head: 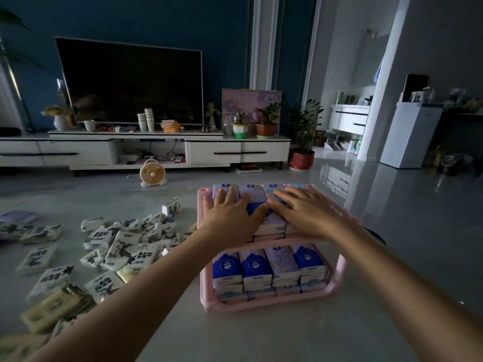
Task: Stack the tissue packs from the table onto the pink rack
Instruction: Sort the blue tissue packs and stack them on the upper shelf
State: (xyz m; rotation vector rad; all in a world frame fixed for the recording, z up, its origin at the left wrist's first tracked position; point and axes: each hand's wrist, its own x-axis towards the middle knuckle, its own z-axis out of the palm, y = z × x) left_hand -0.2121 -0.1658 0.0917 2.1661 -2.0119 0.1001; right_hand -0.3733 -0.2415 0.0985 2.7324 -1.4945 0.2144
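Left hand (230, 214) and right hand (307, 209) press flat, fingers slightly spread, on tissue packs (251, 192) atop the pink rack (261, 304). Loose white packs (122, 246) clutter the table (261, 335) leftward.

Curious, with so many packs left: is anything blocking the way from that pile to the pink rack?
Nothing visible lies between the loose packs and the pink rack. However, the left hand and right hand rest flat on its top packs.
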